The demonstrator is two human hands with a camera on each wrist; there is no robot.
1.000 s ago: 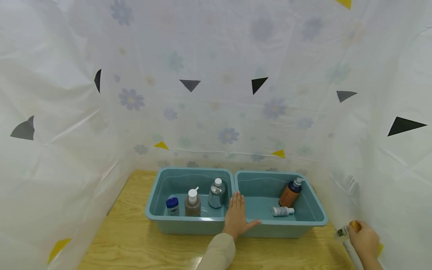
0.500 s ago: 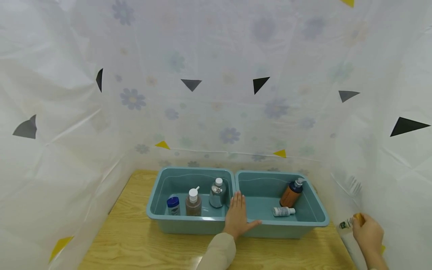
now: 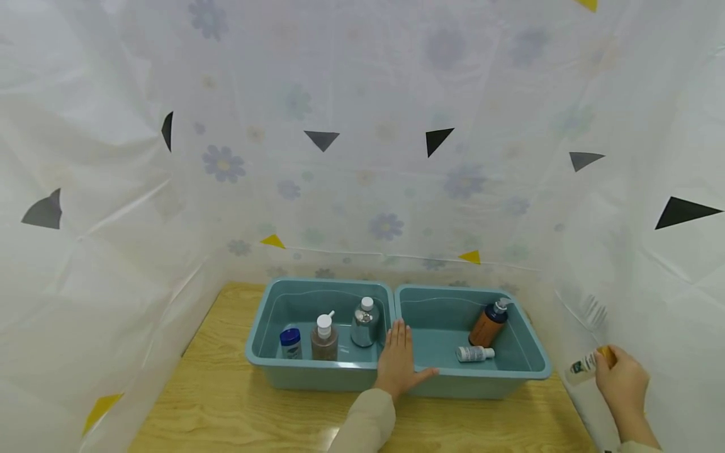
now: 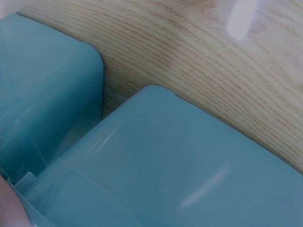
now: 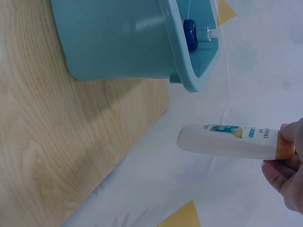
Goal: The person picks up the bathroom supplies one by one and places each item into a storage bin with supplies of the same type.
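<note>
Fingers of right hand pinch white tube at its orange cap end, long axis pointing left toward right bin; left hand lies flat, fingers straight, across adjoining bin rims

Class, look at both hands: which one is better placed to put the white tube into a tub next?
Probably the right hand: it already grips the white tube beside the right tub. The left hand lies flat across the tub rims, holding nothing.

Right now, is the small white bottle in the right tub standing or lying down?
Lying down. The small white bottle rests on its side on the right tub's floor, cap pointing right, below the leaning orange pump bottle.
</note>
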